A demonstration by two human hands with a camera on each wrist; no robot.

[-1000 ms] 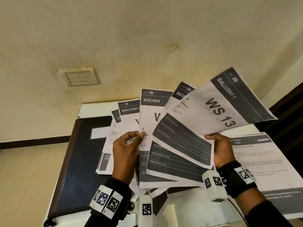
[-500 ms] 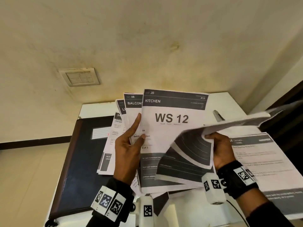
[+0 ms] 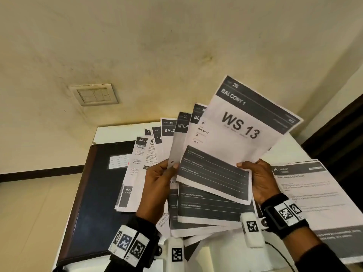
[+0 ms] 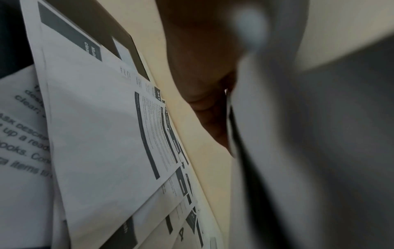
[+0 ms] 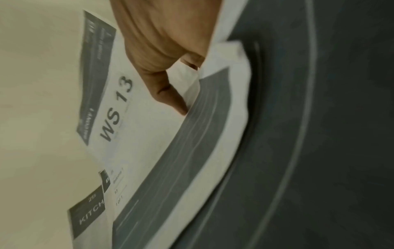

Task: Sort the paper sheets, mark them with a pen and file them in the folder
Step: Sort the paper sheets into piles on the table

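Observation:
I hold a fan of printed sheets (image 3: 172,146) upright over a white table (image 3: 117,132). My left hand (image 3: 159,185) grips the fan from the left, thumb on the front near its lower half. My right hand (image 3: 259,181) pinches the front sheet, "BALCONY 1 / WS 13" (image 3: 241,130), at its right edge; in the right wrist view the thumb lies on that WS 13 sheet (image 5: 132,128). Behind it show the "KITCHEN" sheet (image 3: 181,126) and others. A dark folder (image 3: 98,193) lies shut on the table at left. No pen is in view.
Another printed sheet (image 3: 310,193) lies flat on the table at right. A wall switch plate (image 3: 93,94) sits on the cream wall behind. Loose sheets (image 4: 102,134) lie under my left hand. A dark door edge (image 3: 337,134) is at far right.
Half a second ago the right hand had swung the WS 13 sheet down and aside, baring WS 12. Now it stands upright in front of the fan again, covering WS 12.

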